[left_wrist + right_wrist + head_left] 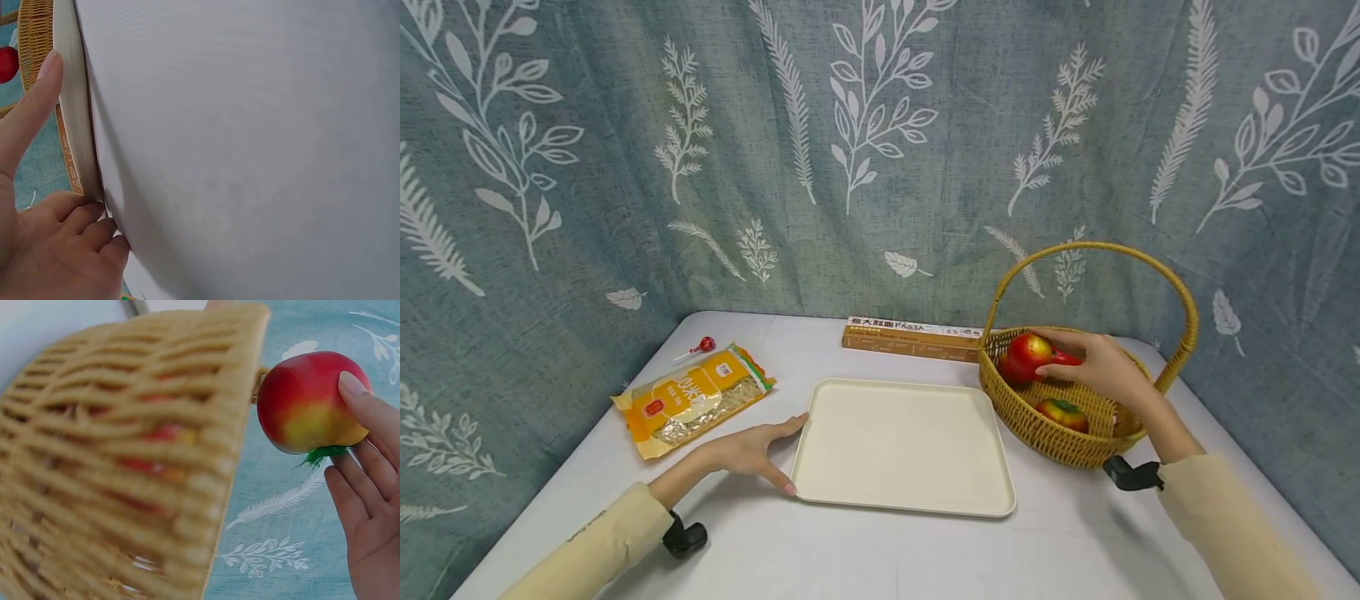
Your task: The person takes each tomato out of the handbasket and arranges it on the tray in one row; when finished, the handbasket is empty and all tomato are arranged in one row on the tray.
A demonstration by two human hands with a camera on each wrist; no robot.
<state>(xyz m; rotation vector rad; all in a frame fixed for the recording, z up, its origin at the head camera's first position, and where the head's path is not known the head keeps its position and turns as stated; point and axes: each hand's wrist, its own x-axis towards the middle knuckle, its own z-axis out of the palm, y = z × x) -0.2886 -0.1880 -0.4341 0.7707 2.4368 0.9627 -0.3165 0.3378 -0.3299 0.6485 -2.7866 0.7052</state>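
Note:
In the head view, my right hand (1093,362) is over the wicker basket (1052,446), holding a red-and-yellow apple (1028,357). In the right wrist view, the thumb lies on the side of this apple (312,400) and fingers are behind it; a green tuft shows underneath. A red pointed item (1065,357) appears beside it, partly covered by the hand. Another red-and-yellow fruit with a green top (1063,414) lies inside the basket. My left hand (748,450) spreads along the left side of the cream tray (902,450), its thumb and fingertips touching the rim.
A yellow bag of grain (696,400) lies at the left of the white table (880,558), with a red lollipop (706,343) behind it. A long pasta box (910,340) stands at the back. The basket's tall handle (1101,245) arches above it.

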